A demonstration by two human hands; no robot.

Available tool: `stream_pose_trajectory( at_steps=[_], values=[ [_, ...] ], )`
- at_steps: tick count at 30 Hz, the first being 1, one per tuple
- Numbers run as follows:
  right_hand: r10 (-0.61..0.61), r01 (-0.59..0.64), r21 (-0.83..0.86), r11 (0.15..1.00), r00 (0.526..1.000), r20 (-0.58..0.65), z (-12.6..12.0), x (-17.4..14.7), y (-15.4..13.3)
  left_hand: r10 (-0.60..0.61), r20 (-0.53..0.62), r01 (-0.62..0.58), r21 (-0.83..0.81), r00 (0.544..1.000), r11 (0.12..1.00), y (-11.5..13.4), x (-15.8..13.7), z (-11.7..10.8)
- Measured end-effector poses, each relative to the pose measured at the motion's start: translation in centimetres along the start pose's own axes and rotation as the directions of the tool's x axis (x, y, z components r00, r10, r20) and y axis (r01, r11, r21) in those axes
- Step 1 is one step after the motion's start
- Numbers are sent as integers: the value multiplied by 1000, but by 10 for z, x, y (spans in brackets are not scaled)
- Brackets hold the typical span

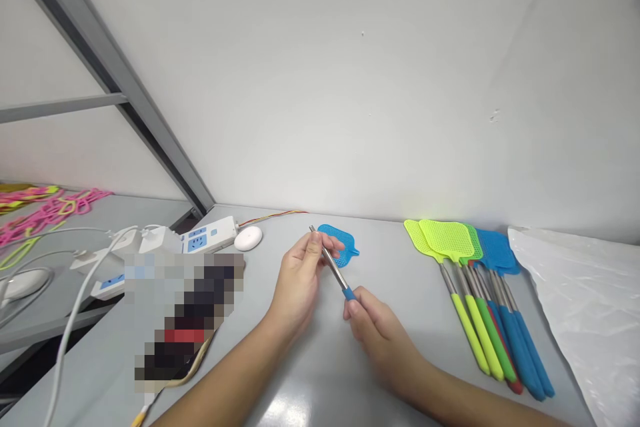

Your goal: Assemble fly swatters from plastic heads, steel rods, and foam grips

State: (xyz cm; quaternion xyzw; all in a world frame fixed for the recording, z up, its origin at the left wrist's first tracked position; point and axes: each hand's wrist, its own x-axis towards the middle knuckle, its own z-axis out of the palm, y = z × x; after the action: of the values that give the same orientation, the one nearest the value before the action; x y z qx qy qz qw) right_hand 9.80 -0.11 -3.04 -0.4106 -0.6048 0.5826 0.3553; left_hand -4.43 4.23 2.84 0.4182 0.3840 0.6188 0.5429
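Between my two hands is a fly swatter handle (336,267), a thin metal tube with a blue grip, tilted up to the left. My left hand (303,273) pinches the tube near its upper end, with the other fingers loosely extended. The blue grip is wrapped by my right hand (376,327), which hides most of it. Behind my left fingers, a loose blue mesh swatter head (345,245) lies on the grey table (320,380); its short stem points right, and the fingers cover part of it.
At right lie several complete fly swatters (475,307) with yellow, green, red and blue grips, beside a white plastic bag (575,307). Left are a power strip (210,235) with cables, a round white device (249,238), a pixelated object (193,313) and pink-yellow cords (55,213).
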Motion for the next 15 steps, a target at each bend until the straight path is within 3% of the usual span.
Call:
stream_pose_trajectory(
  at_steps=[15],
  values=[
    [-95, 94, -73, 993, 995, -12, -5, -2, 0, -38, -9, 38, -50, 999, 998, -15, -9, 13]
  ],
)
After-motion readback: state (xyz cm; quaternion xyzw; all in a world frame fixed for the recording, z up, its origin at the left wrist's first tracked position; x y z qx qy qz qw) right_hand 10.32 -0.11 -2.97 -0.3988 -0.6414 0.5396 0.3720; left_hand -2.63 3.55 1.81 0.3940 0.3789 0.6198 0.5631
